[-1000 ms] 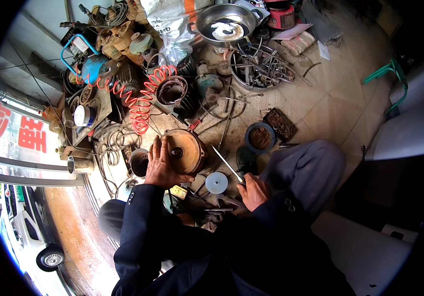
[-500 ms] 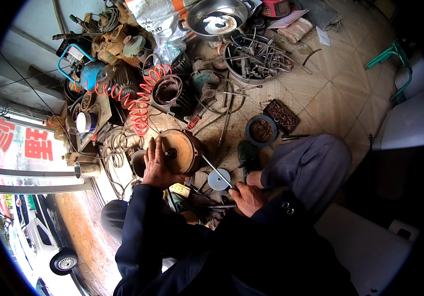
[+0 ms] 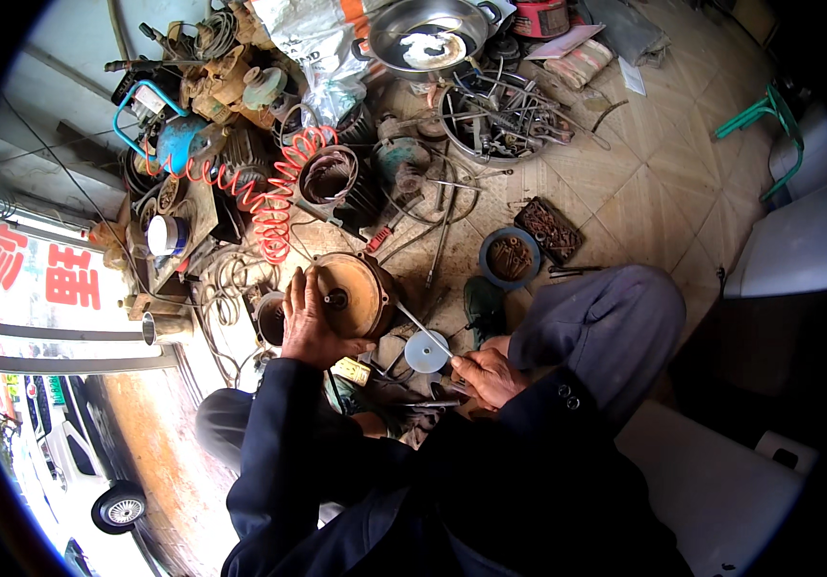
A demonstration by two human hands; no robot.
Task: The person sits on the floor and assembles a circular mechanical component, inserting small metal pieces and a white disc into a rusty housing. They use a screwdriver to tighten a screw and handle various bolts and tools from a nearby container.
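Observation:
A round brown metal motor casing (image 3: 363,306) with a hub in its face stands on the floor in front of me. My left hand (image 3: 313,322) rests spread on its left edge, fingers stretched over the face and thumb out along the near side. My right hand (image 3: 490,375) is closed round a thin metal rod (image 3: 421,323), which slants up-left so that its far end meets the casing's right side. Whether that end is wedged in a seam is too small to tell. Beneath the rod lies a pale grey disc (image 3: 426,352) with a centre hole.
A blue-grey bowl of bolts (image 3: 509,258) and a tray of small screws (image 3: 548,231) lie by my right foot. Beyond are a ribbed motor shell (image 3: 329,176), a coiled red hose (image 3: 274,216) and a basin of tools (image 3: 495,120). A cluttered low bench (image 3: 187,231) stands left.
My right hand has shifted slightly and rolled over on the rod, whose far end stays at the casing's side. The left hand keeps its place on the casing.

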